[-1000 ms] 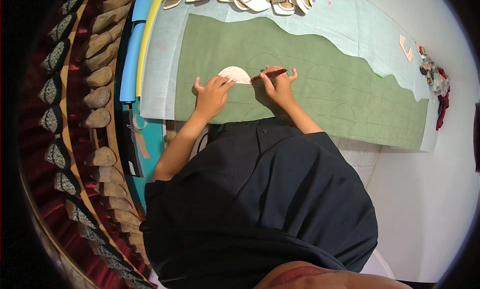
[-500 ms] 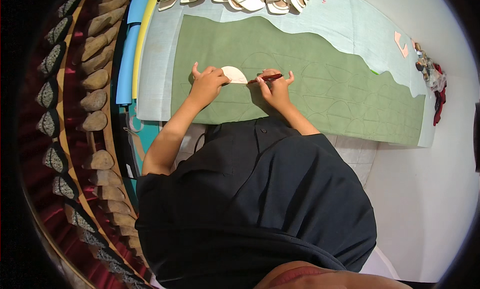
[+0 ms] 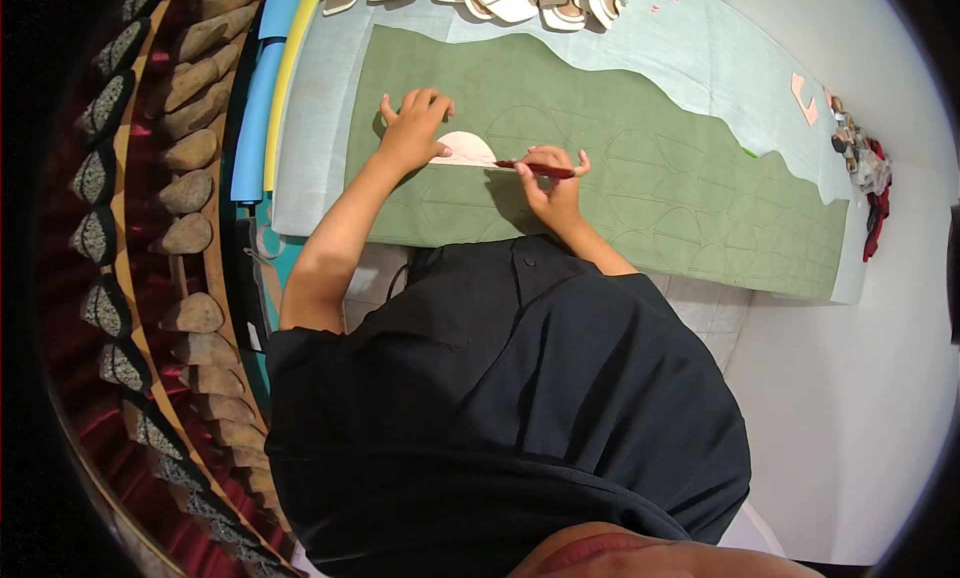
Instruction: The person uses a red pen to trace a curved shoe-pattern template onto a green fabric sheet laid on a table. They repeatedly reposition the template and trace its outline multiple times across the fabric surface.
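A pale half-round template (image 3: 466, 150) lies flat on a green sheet of material (image 3: 590, 93) that carries many thin drawn outlines. My left hand (image 3: 411, 136) rests with its fingers spread on the sheet, and its thumb presses the template's left end. In my right hand (image 3: 553, 196) is a dark red pen (image 3: 547, 170), its tip at the lower right corner of the template. The pen lies nearly level, pointing left. Rows of curved outlines show to the right of my right hand.
Pale sandals (image 3: 490, 0) with decorated straps crowd the table's far edge. Pinkish cut pieces (image 3: 803, 98) lie at the far right on the light blue table cover (image 3: 720, 53). Wooden shoe lasts (image 3: 187, 192) and dark glittery shoe pieces (image 3: 97, 183) fill racks at left.
My left fingers have come off the template and spread out to its left, leaving the thumb on its end. The pen stays at the right corner, now tilted slightly differently.
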`<state>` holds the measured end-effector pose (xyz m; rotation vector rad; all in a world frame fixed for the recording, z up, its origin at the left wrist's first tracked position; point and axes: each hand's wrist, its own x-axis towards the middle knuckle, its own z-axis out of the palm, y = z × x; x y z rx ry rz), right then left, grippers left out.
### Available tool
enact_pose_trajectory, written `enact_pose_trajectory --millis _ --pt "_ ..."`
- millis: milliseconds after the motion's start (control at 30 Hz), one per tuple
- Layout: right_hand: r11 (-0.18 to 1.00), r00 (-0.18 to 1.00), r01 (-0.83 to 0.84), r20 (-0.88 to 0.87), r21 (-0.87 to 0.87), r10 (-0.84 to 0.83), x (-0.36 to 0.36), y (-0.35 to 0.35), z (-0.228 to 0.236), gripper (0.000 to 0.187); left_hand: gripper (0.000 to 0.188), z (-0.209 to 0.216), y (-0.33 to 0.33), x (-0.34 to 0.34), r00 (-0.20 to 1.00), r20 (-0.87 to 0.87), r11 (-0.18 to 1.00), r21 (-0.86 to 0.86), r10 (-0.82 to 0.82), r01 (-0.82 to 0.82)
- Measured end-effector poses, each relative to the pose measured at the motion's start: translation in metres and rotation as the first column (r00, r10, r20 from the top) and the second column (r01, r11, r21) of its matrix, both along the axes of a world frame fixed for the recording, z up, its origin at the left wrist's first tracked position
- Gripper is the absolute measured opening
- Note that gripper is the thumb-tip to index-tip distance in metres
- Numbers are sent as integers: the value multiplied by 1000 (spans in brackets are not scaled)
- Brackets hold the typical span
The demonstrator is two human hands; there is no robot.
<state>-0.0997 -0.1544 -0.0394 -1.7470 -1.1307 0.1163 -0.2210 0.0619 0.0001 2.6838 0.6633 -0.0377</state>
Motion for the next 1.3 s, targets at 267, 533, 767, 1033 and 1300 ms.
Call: enact_pose_trajectory --millis 267,533,767,1033,1300 --pt "928 906 -368 203 -51 371 -30 40 -7 24 87 -4 10 21 996 -88 987 159 31 -17" --pt "927 886 -374 288 -22 364 -41 62 -10 17 87 -9 10 20 997 -69 979 203 38 -23" --pt "936 872 -350 355 -31 337 -43 63 -13 16 78 -15 11 22 1000 -6 981 195 21 -20" --pt "951 870 -302 386 -71 306 -31 46 -4 15 84 -10 8 22 999 -53 970 242 1 12" --pt "993 949 -18 310 -114 53 0 4 -27 4 84 1 4 26 995 -102 975 217 -21 43"
